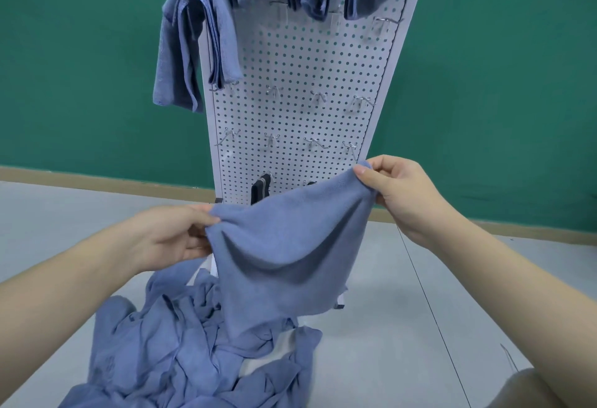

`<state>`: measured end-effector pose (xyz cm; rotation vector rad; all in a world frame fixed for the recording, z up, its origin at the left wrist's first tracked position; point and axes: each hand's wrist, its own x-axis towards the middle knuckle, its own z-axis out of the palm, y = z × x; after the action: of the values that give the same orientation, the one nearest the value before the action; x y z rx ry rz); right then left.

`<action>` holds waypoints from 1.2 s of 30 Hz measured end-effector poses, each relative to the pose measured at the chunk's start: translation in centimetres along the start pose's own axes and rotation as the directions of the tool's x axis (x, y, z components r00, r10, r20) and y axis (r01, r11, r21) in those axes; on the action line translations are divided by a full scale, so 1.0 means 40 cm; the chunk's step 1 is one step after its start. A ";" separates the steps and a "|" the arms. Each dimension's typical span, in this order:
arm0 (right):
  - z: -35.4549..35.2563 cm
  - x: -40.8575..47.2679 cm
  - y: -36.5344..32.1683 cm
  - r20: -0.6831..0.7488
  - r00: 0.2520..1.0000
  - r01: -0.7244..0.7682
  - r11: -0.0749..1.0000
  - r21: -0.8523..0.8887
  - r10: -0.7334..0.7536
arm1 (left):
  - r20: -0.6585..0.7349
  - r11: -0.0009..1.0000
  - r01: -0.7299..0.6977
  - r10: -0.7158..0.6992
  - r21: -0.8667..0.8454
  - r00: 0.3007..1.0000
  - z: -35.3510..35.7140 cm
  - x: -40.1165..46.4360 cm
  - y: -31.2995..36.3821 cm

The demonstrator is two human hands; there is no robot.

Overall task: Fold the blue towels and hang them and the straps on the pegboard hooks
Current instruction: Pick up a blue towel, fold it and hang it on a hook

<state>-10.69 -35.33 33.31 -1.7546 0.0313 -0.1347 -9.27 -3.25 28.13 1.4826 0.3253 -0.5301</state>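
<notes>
A blue towel (pixel 284 246) hangs spread between my hands in front of the white pegboard (pixel 300 84). My left hand (pixel 174 233) pinches its left corner, and my right hand (pixel 397 191) pinches its right corner, held higher. A heap of loose blue towels (pixel 181 349) lies on the floor below. Folded blue towels (pixel 193 42) hang from hooks at the pegboard's upper left and along its top. A black strap (pixel 260 189) hangs on a low hook, partly hidden by the held towel.
Several bare metal hooks (pixel 315 143) stick out of the pegboard's middle rows. A green wall (pixel 80 68) stands behind, with a tan baseboard. The grey floor (pixel 387 327) stretches to the right of the heap.
</notes>
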 end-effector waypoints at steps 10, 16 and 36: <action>-0.003 0.008 0.004 -0.022 0.995 -0.102 0.995 0.006 0.102 | 0.111 0.980 0.084 -0.065 -0.178 0.992 -0.020 -0.033 0.038; 0.001 0.010 -0.001 -0.038 0.963 -0.259 0.956 0.136 0.267 | 0.011 0.981 0.053 -0.052 -0.185 0.999 -0.007 -0.044 0.042; 0.065 -0.034 -0.097 0.099 0.922 -0.341 0.667 0.663 0.373 | -0.157 0.873 -0.246 0.197 -0.421 0.968 -0.015 -0.132 0.101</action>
<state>-11.95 -31.92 36.55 -0.9816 0.3270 0.1016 -11.52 -1.94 34.26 1.0902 0.3295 -0.1708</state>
